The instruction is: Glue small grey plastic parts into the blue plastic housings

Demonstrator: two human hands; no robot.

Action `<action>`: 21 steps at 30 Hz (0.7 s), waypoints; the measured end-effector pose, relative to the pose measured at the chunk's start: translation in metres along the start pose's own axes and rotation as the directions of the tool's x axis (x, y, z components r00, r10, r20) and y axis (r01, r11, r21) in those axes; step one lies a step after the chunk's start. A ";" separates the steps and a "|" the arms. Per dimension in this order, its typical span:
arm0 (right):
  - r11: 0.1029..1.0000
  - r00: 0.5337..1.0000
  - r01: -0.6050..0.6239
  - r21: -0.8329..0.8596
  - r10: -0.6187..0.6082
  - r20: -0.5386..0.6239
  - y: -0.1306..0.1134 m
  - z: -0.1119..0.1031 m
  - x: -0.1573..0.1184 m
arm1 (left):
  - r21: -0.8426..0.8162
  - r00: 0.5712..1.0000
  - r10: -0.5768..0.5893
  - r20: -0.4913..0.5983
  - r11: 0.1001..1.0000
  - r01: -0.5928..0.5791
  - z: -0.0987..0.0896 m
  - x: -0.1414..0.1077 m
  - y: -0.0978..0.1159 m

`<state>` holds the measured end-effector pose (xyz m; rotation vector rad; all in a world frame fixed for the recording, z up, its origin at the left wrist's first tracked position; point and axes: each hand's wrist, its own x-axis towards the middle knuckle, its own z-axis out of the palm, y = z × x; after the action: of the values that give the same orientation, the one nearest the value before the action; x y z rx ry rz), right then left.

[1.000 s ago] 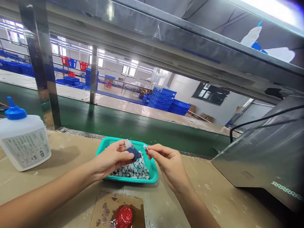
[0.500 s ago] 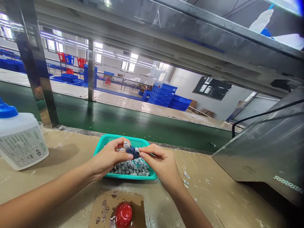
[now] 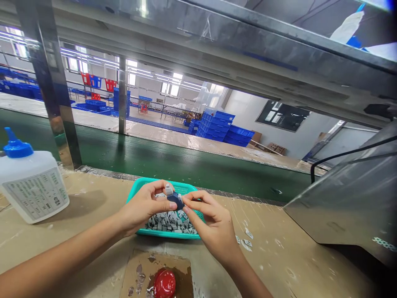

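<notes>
Between the fingers and thumb of my left hand (image 3: 151, 203) is a small dark blue plastic part (image 3: 175, 201) with a light grey piece (image 3: 169, 189) at its upper left end. My right hand (image 3: 211, 215) pinches a small light grey piece (image 3: 180, 197) against the blue part's right end; the fingertips partly hide it. Both hands are above a turquoise basket (image 3: 167, 235), which holds many small grey plastic pieces (image 3: 169, 222). A shiny red lump (image 3: 165, 283) lies on a wet, stained cardboard square (image 3: 133, 265) in front of the basket.
A white bottle (image 3: 34, 186) with a blue nozzle stands at the left. Several grey pieces (image 3: 248, 243) lie loose right of the basket. Behind runs a green conveyor belt (image 3: 149, 153). A metal housing (image 3: 347, 203) rises at the right, and a metal shelf (image 3: 217, 54) hangs overhead.
My right fingers have shifted slightly and press the grey piece closer against the blue part. My left hand keeps its hold. The whole view has moved a little.
</notes>
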<state>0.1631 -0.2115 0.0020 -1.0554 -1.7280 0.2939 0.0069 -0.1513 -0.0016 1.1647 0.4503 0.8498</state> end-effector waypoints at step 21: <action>0.554 0.808 -0.552 0.623 0.540 0.236 -0.002 -0.004 0.002 | 0.124 0.994 0.027 0.108 0.991 -0.041 0.008 -0.006 0.003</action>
<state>0.1654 -0.2126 0.0068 -0.9967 -1.0792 1.2435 0.0081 -0.1602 0.0032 1.3311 0.4018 0.7933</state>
